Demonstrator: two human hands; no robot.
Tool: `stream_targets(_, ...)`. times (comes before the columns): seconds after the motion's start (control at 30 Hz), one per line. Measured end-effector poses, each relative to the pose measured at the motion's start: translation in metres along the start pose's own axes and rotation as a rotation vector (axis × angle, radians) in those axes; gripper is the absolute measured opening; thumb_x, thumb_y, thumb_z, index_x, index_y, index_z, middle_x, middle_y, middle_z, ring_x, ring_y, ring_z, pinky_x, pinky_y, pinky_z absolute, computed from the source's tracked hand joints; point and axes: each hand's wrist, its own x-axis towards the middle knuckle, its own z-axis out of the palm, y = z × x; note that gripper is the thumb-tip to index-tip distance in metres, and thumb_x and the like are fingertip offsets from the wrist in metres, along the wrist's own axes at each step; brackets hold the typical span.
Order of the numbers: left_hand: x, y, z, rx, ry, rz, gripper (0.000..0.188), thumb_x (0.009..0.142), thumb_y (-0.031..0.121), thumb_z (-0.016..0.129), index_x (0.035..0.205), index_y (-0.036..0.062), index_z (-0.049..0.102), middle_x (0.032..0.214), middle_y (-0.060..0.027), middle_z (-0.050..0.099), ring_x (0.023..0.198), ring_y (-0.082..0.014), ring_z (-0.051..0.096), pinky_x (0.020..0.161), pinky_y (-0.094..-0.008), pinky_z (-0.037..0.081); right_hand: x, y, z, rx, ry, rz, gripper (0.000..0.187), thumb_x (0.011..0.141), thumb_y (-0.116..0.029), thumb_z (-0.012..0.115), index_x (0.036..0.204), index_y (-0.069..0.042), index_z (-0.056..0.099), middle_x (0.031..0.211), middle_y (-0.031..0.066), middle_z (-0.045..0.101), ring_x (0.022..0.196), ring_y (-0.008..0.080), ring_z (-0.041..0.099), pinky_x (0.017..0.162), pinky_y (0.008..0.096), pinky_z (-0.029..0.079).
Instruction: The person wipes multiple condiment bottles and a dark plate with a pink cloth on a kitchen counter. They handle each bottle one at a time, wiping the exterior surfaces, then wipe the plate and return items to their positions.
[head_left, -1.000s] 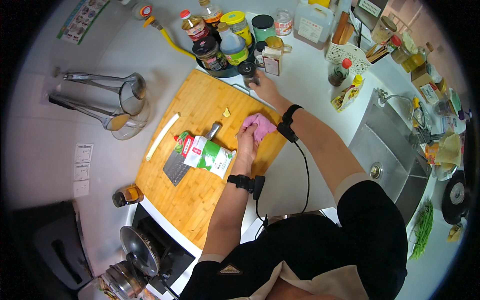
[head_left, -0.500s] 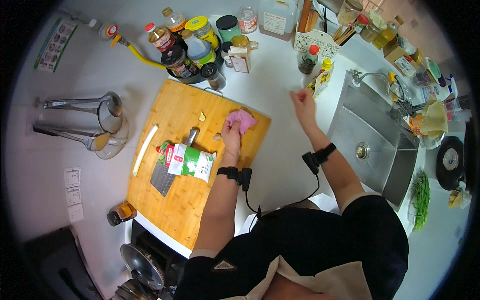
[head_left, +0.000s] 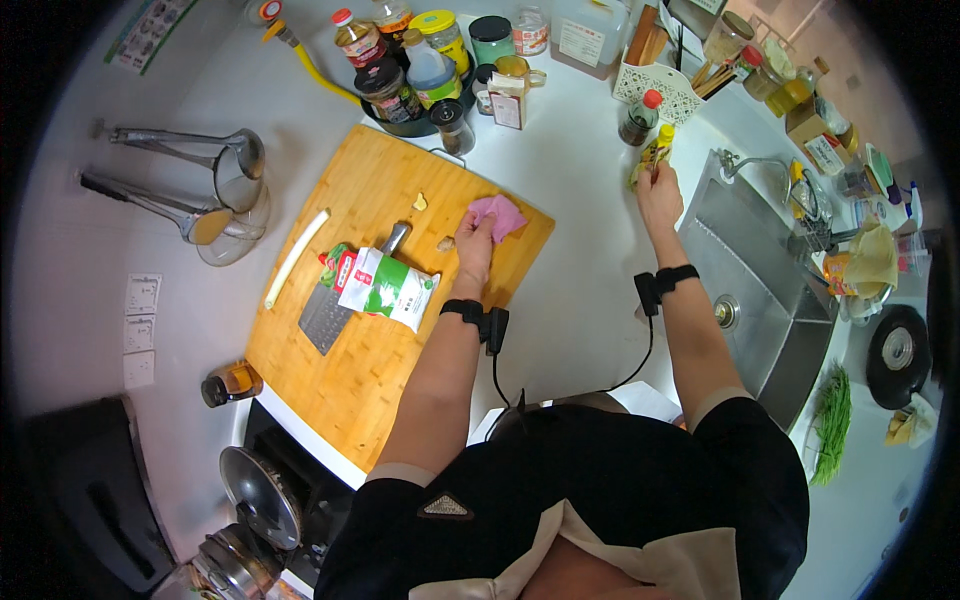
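My left hand is closed on a crumpled pink cloth lying on the right part of a wooden cutting board. My right hand reaches to the far right, its fingers closed around the lower part of a yellow pouch with a yellow cap, which stands on the counter. Left of my left hand lie a white and green bag and a cleaver, partly covered by the bag. Small ginger pieces and a white leek stalk rest on the board.
Next to the pouch stands a red-capped dark bottle. Several sauce bottles and jars crowd a dark tray behind the board. A steel sink is at the right, with green stalks beside it. A pan lid is at lower left.
My right hand has moved right to the yellow pouch and closed on it. My left hand stays at the pink cloth. The whole view has shifted a little.
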Motion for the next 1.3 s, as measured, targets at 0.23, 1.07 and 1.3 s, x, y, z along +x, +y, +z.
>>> stream_targets(0.23, -0.001, 0.001, -0.001, 0.019, -0.042, 0.012, 0.014, 0.095, 0.011, 0.061, 0.106, 0.0041, 0.067, 0.087, 0.0005, 0.065, 0.071, -0.0076, 0.056, 0.06, -0.0221, 0.044, -0.048, -0.043, 0.012, 0.244, -0.318, -0.373, 0.019, 0.095, -0.022, 0.055, 0.107, -0.008, 0.059, 0.1, 0.016, 0.063, 0.083, 0.0402, 0.064, 0.071, 0.048, 0.051)
stream_targets(1.07, -0.001, 0.002, -0.001, 0.014, -0.043, -0.003, 0.021, 0.096, 0.007, 0.06, 0.115, 0.0022, 0.065, 0.101, -0.002, 0.067, 0.083, -0.01, 0.062, 0.07, -0.022, 0.05, -0.006, -0.078, 0.113, 0.644, -0.265, -0.192, 0.031, 0.091, -0.027, 0.069, 0.11, -0.003, 0.061, 0.105, 0.013, 0.065, 0.089, 0.0257, 0.067, 0.078, 0.0382, 0.053)
stream_targets(1.3, -0.002, 0.001, 0.002, -0.012, -0.02, 0.023, 0.017, 0.094, 0.006, 0.061, 0.11, 0.0015, 0.067, 0.097, 0.0002, 0.066, 0.081, -0.0076, 0.058, 0.069, -0.0206, 0.047, 0.069, 0.048, 0.074, 0.408, 0.14, 0.08, 0.075, 0.075, -0.036, 0.084, 0.126, 0.007, 0.051, 0.124, 0.0243, 0.058, 0.116, 0.0346, 0.057, 0.097, 0.0412, 0.046)
